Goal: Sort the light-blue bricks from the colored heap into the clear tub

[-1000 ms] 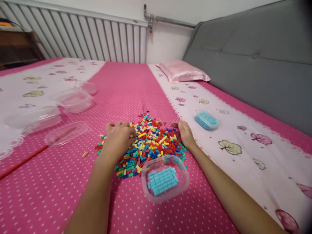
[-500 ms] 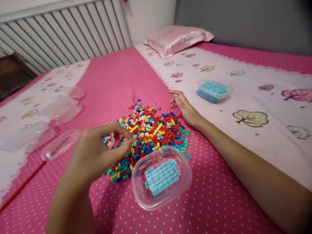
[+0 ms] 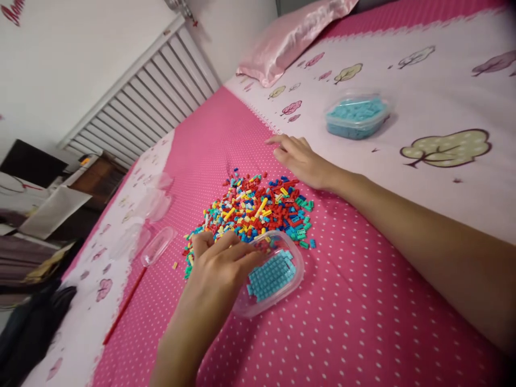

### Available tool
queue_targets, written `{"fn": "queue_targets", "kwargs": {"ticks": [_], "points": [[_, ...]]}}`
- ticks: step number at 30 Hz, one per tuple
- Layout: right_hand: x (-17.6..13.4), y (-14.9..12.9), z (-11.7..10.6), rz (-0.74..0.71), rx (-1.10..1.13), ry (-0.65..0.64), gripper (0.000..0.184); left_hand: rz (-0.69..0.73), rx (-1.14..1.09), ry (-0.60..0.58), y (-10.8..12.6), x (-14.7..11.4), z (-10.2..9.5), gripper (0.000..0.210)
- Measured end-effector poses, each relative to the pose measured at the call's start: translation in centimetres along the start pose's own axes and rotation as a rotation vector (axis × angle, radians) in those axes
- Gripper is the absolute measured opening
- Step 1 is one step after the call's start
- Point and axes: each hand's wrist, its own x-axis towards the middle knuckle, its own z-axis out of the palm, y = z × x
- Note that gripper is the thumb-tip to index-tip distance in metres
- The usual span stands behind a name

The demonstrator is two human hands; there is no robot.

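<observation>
My left hand [image 3: 220,263] is bent over the left side of a clear plastic box [image 3: 297,274], its fingers curled down towards the inside. Its fingertips are hidden, so what they hold cannot be made out. Light blue building bricks [image 3: 272,275] lie in a flat, tightly packed block inside that box. Beyond it spreads a loose heap of small building bricks [image 3: 250,207] in red, yellow, blue, green and other colours. My right hand [image 3: 300,160] rests open on the bed at the heap's far right edge, fingers loosely extended, holding nothing.
A second clear box [image 3: 357,115] full of light blue bricks stands at the right. Clear lids [image 3: 151,201] and a small clear tray [image 3: 158,246] lie at the left, near a thin red stick [image 3: 124,305]. A pink pillow [image 3: 290,40] sits at the back.
My left hand has moved from the heap, where it pinched a tiny light blue brick, to over the box. The view has tilted and swung left. My right hand stays by the heap.
</observation>
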Motion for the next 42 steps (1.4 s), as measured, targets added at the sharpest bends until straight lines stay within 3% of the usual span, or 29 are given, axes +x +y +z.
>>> {"fn": "queue_targets", "kwargs": {"ticks": [6,10,16,19,30,42], "points": [[-0.3,-0.8,-0.1,-0.034,-0.013,-0.038,0.05,0.012,0.021,0.036,0.3,-0.5,0.7,0.031],[-0.7,-3.2,-0.8,-0.115,0.01,-0.074,0.039,0.023,0.038,0.006,0.1,-0.1,1.3,0.028],[-1.7,-6.5,-1.0,-0.236,0.305,-0.471,0.035,0.075,0.081,-0.035,0.2,0.6,1.3,0.024],[-2.1,-6.4,-0.5,-0.224,0.317,-0.548,0.033,0.09,0.1,-0.04,0.3,0.8,1.1,0.021],[-2.2,-6.4,-0.7,-0.198,0.294,-0.599,0.037,0.084,0.154,0.009,0.8,0.3,1.3,0.026],[-2.1,-6.1,-0.5,-0.239,0.274,-0.614,0.035,0.028,0.209,-0.11,1.3,0.7,0.7,0.011]]}}
